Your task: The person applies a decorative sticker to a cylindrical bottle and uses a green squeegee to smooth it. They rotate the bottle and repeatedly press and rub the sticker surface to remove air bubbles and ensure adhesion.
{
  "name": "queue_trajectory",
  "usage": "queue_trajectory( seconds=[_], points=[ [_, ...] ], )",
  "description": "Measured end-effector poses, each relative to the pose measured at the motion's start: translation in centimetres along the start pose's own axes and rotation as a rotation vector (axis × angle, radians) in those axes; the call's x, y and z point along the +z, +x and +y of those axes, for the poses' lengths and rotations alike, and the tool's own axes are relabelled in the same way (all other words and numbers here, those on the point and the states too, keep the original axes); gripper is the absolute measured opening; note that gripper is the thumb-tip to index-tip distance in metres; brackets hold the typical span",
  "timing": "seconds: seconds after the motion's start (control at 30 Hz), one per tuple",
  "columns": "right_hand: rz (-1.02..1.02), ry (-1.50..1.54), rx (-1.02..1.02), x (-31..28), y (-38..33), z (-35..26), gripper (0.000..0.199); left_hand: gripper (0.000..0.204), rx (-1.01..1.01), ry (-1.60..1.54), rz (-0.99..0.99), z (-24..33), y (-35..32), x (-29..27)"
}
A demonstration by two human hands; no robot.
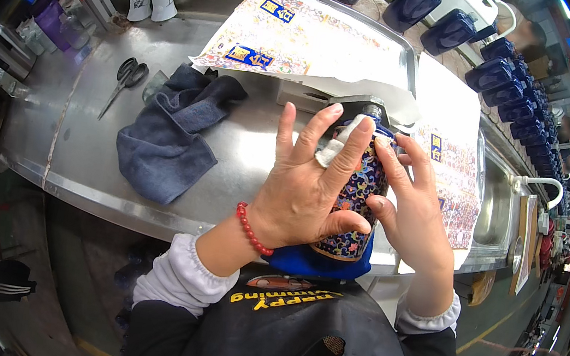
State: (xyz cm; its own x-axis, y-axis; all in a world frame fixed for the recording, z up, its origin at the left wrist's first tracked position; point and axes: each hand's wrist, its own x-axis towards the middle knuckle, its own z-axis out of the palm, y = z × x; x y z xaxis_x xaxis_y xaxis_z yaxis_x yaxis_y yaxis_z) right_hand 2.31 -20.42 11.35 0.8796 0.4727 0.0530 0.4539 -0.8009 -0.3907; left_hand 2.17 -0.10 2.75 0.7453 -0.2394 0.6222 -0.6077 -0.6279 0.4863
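Observation:
Close in front of me a dark blue bottle (363,180), covered with a colourful floral pattern, stands over a bright blue cloth (313,263) at the worktop's near edge. My left hand (293,197), with a red bead bracelet and a white wrap on one finger, lies across the bottle's left side. Its thumb and index finger rest on the bottle, the other fingers spread outward. From the right, the bent fingers of my right hand (414,197) press the bottle's shoulder and side. Between them the two hands hold it, covering part of the pattern.
Patterned paper sheets (301,45) lie behind the bottle, with another patterned sheet (447,223) to the right. A grey-blue towel (177,133) and scissors (126,80) are at left. Dark blue bottles (409,8) line the back. A sink (496,211) with a white tap (544,183) stands right.

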Motion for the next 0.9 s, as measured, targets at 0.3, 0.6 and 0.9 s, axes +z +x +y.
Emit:
queue_trajectory(
  seconds=[0.3, 0.6, 0.9],
  points=[
    [-0.024, 0.033, -0.01, -0.2, 0.0, 0.6, 0.064, 0.106, -0.015, -0.147, -0.031, -0.8, 0.4, -0.1],
    [0.022, 0.12, -0.035, -0.1, -0.4, 1.4, 0.075, 0.098, -0.106, -0.286, 0.066, -1.9, 0.3, -0.6],
    [0.037, 0.159, -0.08, 0.2, -0.5, 2.0, 0.073, 0.087, -0.043, -0.217, 0.033, -1.5, 0.8, -1.2]
  ],
)
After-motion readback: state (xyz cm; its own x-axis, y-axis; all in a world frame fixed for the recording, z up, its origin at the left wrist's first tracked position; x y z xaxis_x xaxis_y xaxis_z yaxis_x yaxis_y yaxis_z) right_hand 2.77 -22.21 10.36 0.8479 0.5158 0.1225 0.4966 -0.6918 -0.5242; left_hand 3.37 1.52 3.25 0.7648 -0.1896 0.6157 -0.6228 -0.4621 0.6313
